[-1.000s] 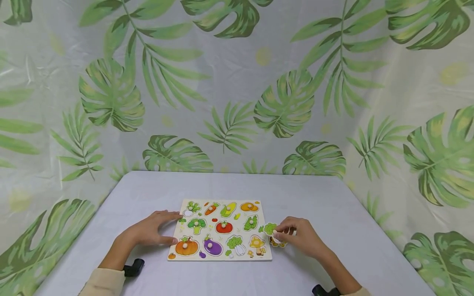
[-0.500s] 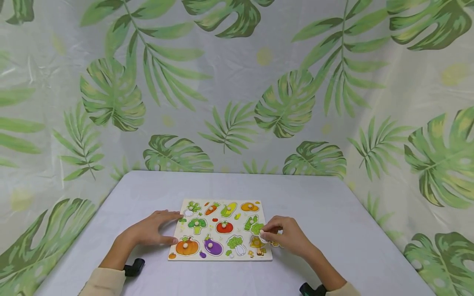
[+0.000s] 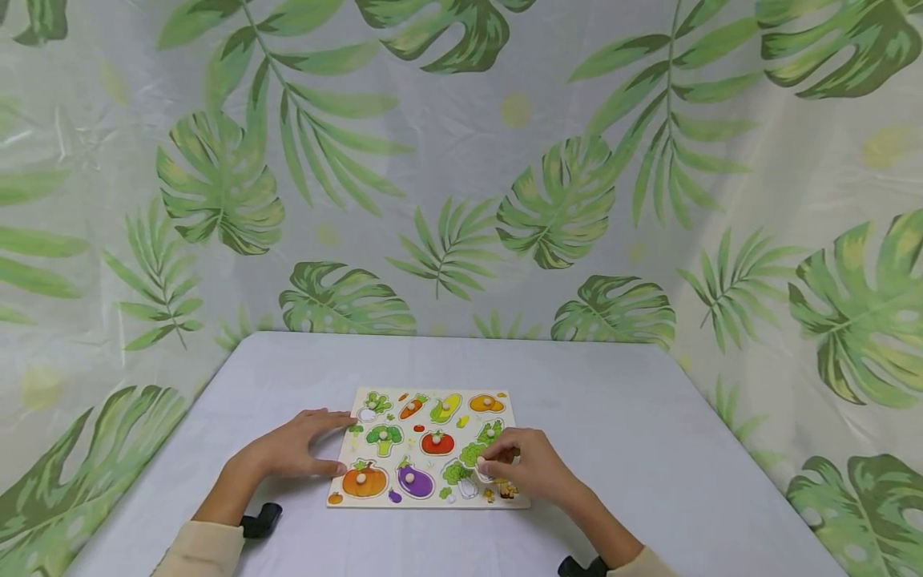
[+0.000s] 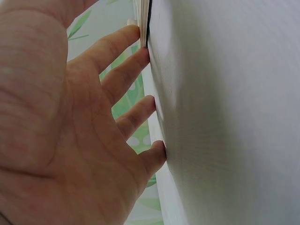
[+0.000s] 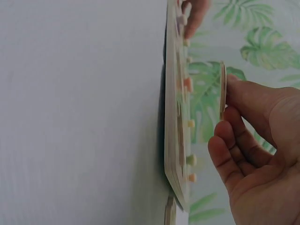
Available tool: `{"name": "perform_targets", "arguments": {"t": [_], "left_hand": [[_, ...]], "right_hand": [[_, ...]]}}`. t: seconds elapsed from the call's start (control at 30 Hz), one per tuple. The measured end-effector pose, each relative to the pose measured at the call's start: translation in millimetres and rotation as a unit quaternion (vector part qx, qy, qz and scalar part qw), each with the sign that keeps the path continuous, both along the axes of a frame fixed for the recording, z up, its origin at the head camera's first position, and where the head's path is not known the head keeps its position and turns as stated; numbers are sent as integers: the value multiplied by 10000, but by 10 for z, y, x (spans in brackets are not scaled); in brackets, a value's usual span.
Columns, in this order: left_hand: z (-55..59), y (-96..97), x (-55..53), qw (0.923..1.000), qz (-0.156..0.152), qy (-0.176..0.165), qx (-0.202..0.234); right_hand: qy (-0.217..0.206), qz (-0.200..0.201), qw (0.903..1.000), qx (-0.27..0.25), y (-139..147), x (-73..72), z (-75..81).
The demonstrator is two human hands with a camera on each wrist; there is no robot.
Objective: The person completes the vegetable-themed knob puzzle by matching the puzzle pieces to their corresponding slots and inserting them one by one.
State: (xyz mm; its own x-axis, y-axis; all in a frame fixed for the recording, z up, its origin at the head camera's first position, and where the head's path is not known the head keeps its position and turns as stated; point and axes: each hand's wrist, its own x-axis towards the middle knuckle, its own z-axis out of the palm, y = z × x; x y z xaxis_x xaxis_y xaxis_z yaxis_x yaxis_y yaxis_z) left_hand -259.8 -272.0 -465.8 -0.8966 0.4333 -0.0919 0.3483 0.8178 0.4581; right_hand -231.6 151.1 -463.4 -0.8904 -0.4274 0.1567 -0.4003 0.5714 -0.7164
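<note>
A cream wooden peg puzzle board (image 3: 465,437) lies on the table, filled with vegetable pictures, many bearing knobs. My left hand (image 3: 292,449) is spread at its left side, thumb and fingertips touching the edge; the left wrist view shows the fingers (image 4: 124,72) extended. My right hand (image 3: 530,469) pinches a green leafy vegetable puzzle piece (image 3: 472,453) between thumb and fingers. In the right wrist view this piece (image 5: 222,89) is seen edge-on, raised off the board (image 5: 171,117). The mushroom picture at the lower right is mostly hidden by my right hand.
Beside the board's right end lies another loose flat piece (image 5: 170,213), hidden under the hand in the head view. A white cloth covers the table (image 3: 606,401). Leaf-printed curtains (image 3: 461,160) stand behind and at both sides.
My right hand has moved left with the leafy vegetable piece, from beyond the board's right edge to over its lower right part. My left hand has stayed put.
</note>
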Motion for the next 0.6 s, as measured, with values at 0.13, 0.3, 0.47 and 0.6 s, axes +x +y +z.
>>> {"name": "perform_targets", "arguments": {"t": [0.13,0.3,0.47,0.6], "left_hand": [[-9,3,-4,10000,18,-1,-27],[-13,1,-10,10000,25,20,-51],[4,-2,-7,10000,-21,53,-33],[1,-5,-3,10000,-41,13,32]], "right_hand": [[-22,147,9999,-76,-75,-2,-23],[-131,170,9998,17,-131,-21,-46],[-279,126,9993,194,-175,-31,-49],[-382,201,9988,232,-207,-37,-62]]}}
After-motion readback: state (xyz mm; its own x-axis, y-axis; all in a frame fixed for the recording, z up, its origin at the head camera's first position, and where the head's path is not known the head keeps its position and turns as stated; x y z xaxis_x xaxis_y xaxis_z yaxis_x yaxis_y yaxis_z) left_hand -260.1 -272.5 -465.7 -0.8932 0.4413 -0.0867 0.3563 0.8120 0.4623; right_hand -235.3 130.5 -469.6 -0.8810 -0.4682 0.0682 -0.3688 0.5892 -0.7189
